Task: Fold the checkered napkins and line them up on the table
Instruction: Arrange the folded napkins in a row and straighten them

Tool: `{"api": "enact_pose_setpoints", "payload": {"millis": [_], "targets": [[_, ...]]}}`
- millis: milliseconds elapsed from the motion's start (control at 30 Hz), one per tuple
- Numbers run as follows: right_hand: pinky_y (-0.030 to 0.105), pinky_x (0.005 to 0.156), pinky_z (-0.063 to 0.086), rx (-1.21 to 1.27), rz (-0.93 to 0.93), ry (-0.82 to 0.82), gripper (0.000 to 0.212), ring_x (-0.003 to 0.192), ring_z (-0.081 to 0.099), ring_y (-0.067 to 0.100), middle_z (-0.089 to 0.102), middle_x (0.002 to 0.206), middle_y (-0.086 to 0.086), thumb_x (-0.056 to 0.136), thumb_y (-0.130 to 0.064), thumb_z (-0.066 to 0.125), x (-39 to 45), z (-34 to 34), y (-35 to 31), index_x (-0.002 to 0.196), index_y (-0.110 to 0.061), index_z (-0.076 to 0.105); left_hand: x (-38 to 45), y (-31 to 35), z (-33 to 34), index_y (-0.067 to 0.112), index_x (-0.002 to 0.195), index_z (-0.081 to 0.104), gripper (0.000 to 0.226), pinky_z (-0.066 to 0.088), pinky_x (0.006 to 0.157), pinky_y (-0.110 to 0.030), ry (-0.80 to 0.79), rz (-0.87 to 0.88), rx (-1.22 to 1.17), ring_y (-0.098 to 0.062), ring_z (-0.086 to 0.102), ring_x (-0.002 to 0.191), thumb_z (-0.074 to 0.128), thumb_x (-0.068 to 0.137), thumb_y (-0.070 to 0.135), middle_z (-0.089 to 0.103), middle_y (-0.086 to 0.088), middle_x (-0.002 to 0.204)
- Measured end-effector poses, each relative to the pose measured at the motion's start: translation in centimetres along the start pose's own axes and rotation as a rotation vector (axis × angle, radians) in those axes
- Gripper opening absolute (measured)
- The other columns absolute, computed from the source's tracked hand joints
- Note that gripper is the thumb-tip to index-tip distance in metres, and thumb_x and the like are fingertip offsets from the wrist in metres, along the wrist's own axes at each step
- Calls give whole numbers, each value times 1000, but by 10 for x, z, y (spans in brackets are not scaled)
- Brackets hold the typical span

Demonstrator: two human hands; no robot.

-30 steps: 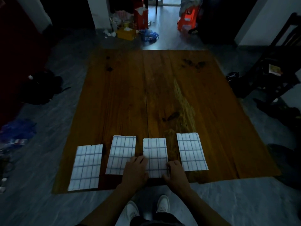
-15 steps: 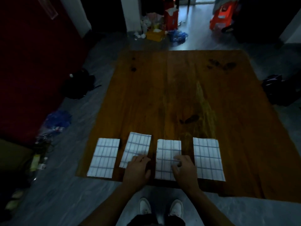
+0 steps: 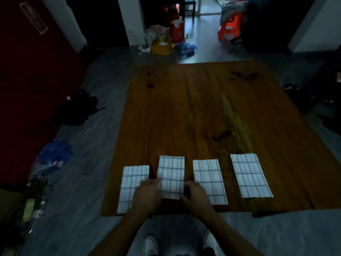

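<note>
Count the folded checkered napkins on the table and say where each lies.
4, in a row along the near edge: far-left napkin, second napkin between the left hand and right hand, third napkin, far-right napkin. None seems hidden.

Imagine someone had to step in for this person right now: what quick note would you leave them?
Left hand: at the left edge of the second napkin, lying partly over the first napkin; grip unclear.
Right hand: at that second napkin's right edge, between it and the third napkin; grip unclear.
Fourth napkin lies apart at the right end.
Done: all four are folded and lie side by side along the near edge of the table.
Left: the second sits further back than its neighbours; even out the row and the gaps.
</note>
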State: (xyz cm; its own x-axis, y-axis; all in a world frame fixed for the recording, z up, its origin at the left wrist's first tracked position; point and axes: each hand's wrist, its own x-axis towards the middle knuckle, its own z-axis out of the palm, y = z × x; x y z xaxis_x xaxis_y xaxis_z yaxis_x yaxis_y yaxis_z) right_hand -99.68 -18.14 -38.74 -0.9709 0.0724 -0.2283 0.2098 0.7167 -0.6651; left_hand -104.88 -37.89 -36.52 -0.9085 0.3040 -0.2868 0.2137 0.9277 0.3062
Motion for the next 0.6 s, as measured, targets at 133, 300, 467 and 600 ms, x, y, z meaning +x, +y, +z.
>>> {"api": "enact_pose_setpoints", "payload": {"millis": [133,300,467,600], "targets": [[24,96,40,-62,116,97,44,114,48,16,52,124,1,86,-32,66,-11,33,-16,126,-19,54,-2,-22,8,23,135,44,42,41,95,-34,-11,100,55,-18,46,118,45,96,37,54,0,130],[30,97,42,-88,176,144,49,114,49,21,53,125,6,84,-32,68,-22,40,-24,127,-14,53,-14,-30,13,22,139,42,49,35,103,-36,-59,258,90,-22,38,129,50,93,37,47,1,140],[25,97,40,-121,161,141,46,115,49,18,52,126,4,83,-28,68,-30,45,-26,125,-14,55,-25,-30,17,21,137,44,47,35,102,-36,-70,315,81,-22,38,128,52,93,33,45,1,140],[26,104,39,-91,168,134,49,120,46,15,49,131,2,85,-30,67,-35,46,-26,130,-17,52,-28,-30,13,21,139,42,48,33,104,-38,-98,296,109,-23,35,131,50,93,33,43,2,143]]}}
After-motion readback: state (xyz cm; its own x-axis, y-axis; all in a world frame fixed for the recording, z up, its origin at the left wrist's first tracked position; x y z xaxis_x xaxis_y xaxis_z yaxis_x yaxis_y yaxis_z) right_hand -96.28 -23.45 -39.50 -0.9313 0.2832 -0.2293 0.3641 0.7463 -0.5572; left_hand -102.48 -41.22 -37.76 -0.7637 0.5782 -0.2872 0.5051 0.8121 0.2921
